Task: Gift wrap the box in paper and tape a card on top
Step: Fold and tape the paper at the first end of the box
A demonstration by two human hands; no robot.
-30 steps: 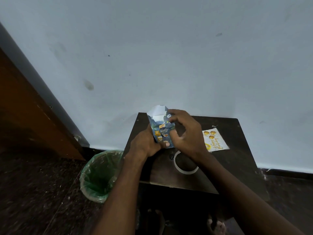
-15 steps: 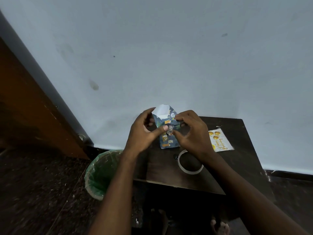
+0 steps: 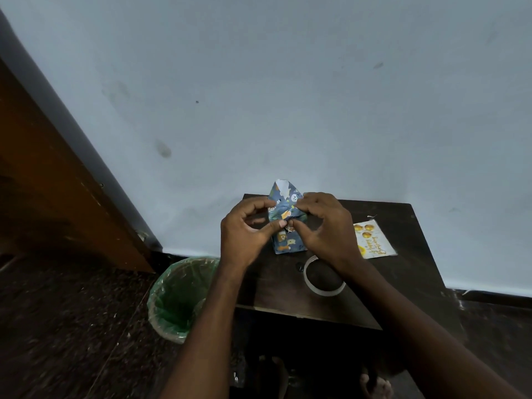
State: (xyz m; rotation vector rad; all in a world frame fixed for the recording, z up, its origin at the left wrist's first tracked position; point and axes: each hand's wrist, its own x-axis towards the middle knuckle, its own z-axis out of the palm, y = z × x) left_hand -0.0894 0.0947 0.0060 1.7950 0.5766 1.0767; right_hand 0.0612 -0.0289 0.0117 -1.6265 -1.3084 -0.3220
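1. A pair of bare feet (image 3: 374, 384) shows dimly at the bottom edge, and two forearms reach up from there toward a small dark table (image 3: 408, 272) set against a pale wall (image 3: 288, 82)

2. On the floor left of the table stands a bin (image 3: 178, 300) lined with a green bag, its mouth open beside the table's near corner

3. A roll of tape (image 3: 324, 289) lies flat on the tabletop just this side of the hands, partly under the right wrist

4. The left hand (image 3: 244, 228) and the right hand (image 3: 325, 226) meet over the box (image 3: 288, 243), which sits on the table wrapped in blue patterned paper (image 3: 285, 203); both sets of fingers are curled and pinch the loose paper at the box's upper end, thumbs close together at the middle

5. Above the fingers the paper rises to a peak, its white underside showing at the tip, so the end fold appears unfinished and no tape can be seen holding it

6. A yellow and white card (image 3: 374, 240) lies flat to the right of the box, well clear of it and untaped

7. The likely risk is that the pinched flap springs open if either hand lets go to fetch the tape, since the stiff paper seems held by finger pressure alone; a hard pull could also tear the thin tip or crease it crooked, and the light box could slide toward the wall under the push
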